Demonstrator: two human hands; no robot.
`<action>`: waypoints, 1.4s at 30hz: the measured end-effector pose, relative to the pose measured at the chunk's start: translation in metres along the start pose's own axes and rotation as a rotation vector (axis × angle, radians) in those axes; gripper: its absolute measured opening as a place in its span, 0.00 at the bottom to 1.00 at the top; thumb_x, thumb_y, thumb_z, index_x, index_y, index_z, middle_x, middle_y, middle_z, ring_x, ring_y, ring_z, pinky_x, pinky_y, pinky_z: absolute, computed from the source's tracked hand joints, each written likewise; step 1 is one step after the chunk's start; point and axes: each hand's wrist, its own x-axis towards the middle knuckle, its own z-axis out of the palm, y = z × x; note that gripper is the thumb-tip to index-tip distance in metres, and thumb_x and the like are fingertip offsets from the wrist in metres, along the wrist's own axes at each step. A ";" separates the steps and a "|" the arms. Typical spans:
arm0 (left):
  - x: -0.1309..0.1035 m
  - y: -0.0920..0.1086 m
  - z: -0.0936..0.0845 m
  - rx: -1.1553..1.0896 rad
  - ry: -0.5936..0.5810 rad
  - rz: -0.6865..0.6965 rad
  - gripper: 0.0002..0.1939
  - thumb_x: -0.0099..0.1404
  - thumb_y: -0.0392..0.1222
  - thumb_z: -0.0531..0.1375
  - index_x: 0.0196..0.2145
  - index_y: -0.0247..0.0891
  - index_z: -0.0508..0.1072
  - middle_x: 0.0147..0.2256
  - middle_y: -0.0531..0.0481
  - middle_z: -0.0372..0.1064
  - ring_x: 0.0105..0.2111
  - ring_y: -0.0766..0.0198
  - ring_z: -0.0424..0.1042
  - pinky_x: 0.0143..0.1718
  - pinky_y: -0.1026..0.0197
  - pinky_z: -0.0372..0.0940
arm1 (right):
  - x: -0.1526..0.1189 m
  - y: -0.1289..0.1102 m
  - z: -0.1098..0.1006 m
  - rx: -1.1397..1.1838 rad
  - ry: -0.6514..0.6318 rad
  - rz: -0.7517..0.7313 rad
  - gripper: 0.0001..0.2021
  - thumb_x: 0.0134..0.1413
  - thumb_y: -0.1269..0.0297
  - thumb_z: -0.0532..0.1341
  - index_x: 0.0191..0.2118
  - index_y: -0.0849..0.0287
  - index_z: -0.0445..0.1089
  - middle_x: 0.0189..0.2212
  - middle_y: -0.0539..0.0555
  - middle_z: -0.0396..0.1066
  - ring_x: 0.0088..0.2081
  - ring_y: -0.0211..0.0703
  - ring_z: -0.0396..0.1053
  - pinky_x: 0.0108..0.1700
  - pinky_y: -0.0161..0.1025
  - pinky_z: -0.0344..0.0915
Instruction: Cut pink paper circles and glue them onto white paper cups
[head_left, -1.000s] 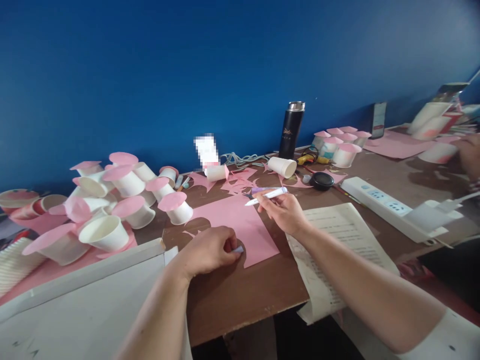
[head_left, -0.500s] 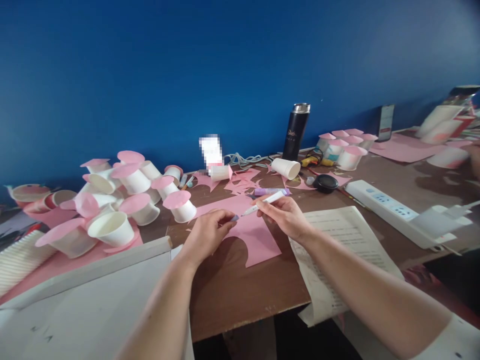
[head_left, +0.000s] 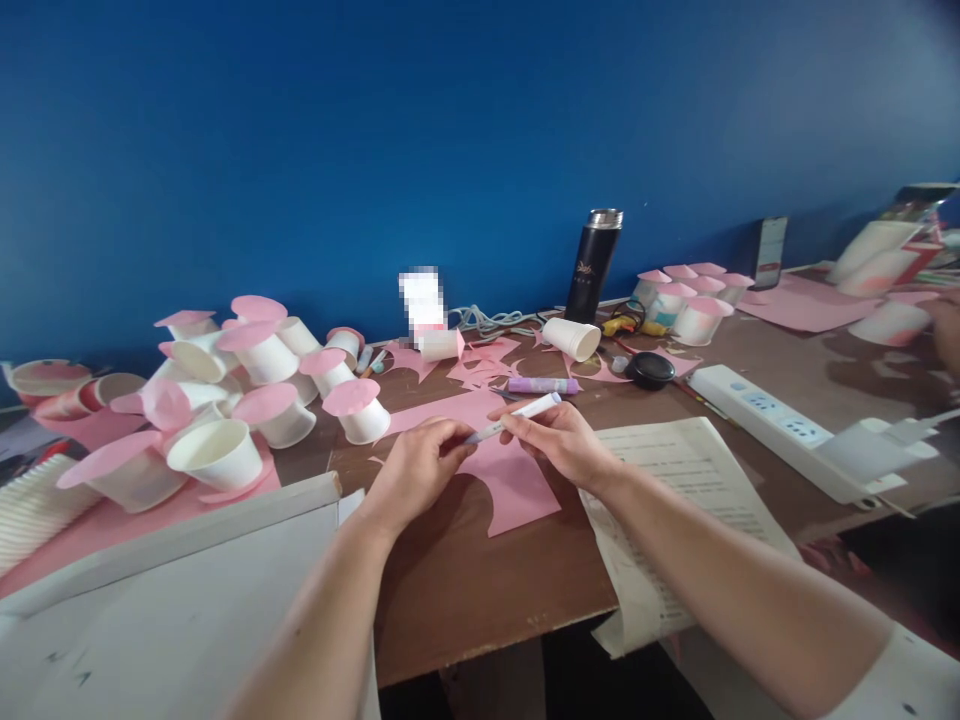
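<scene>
A white marker is held in front of me, above a cut sheet of pink paper. My right hand pinches the marker's barrel. In the fingers of my left hand is the marker's bluish-purple cap, mostly hidden by the fingertips. The marker's tip end meets the cap; how far it sits inside I cannot tell. Just beyond my hands lies a purple glue stick, and a printed sheet is under my right forearm.
Paper cups with pink discs crowd the left. A black thermos and a tipped white cup stand near the blue wall. On the right are a power strip and a person's hand. Pink scraps lie behind the glue stick.
The marker's tip and the cap, apart before, have come together. My right hand has moved slightly left and down with the marker.
</scene>
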 end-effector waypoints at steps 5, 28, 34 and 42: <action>0.001 -0.002 0.002 -0.044 0.002 -0.004 0.08 0.64 0.45 0.58 0.34 0.41 0.75 0.36 0.52 0.74 0.36 0.62 0.71 0.39 0.62 0.63 | 0.002 0.005 0.001 0.095 0.014 0.067 0.18 0.51 0.52 0.65 0.40 0.61 0.77 0.25 0.52 0.70 0.19 0.28 0.50 0.19 0.32 0.42; -0.001 -0.001 0.006 0.122 0.086 0.038 0.04 0.64 0.38 0.57 0.33 0.39 0.71 0.35 0.49 0.72 0.36 0.60 0.71 0.38 0.60 0.63 | 0.009 0.010 0.011 0.343 0.087 0.251 0.15 0.42 0.57 0.70 0.34 0.64 0.77 0.25 0.53 0.71 0.19 0.28 0.47 0.19 0.32 0.39; -0.002 -0.003 0.011 0.064 0.108 0.039 0.04 0.64 0.38 0.57 0.32 0.38 0.71 0.34 0.49 0.72 0.35 0.61 0.70 0.36 0.60 0.62 | 0.006 0.011 0.015 0.229 0.091 0.220 0.15 0.43 0.55 0.69 0.30 0.64 0.76 0.19 0.49 0.66 0.17 0.28 0.47 0.18 0.33 0.40; 0.001 -0.011 0.011 0.076 0.087 -0.005 0.08 0.64 0.42 0.56 0.39 0.39 0.72 0.40 0.46 0.73 0.40 0.58 0.72 0.40 0.59 0.65 | 0.015 0.016 0.010 0.210 0.148 0.205 0.15 0.44 0.54 0.68 0.31 0.63 0.74 0.24 0.52 0.70 0.18 0.29 0.51 0.17 0.31 0.44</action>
